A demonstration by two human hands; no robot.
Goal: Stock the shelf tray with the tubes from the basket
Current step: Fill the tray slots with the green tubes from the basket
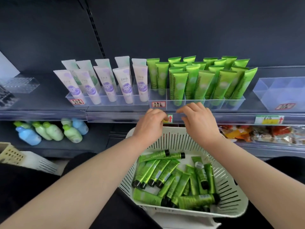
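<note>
White-and-purple tubes (107,83) upright, two rows, in clear tray (82,98) on upper shelf. Red-bordered label (76,101) on that tray's front. Clear divided bin (280,95) far right, same shelf, red label (285,106) on front. Clear perforated holder (19,85) far left. Yellow price tag (269,120) on shelf edge. Lower shelf: blue and green bottles (49,131) clustered at left, orange-red packets (264,134) at right. Beige perforated crate (9,154) at bottom left.

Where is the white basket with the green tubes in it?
In the head view the white basket sits low, right of centre, beneath the left hand and right hand, below the shelf tray.
</note>
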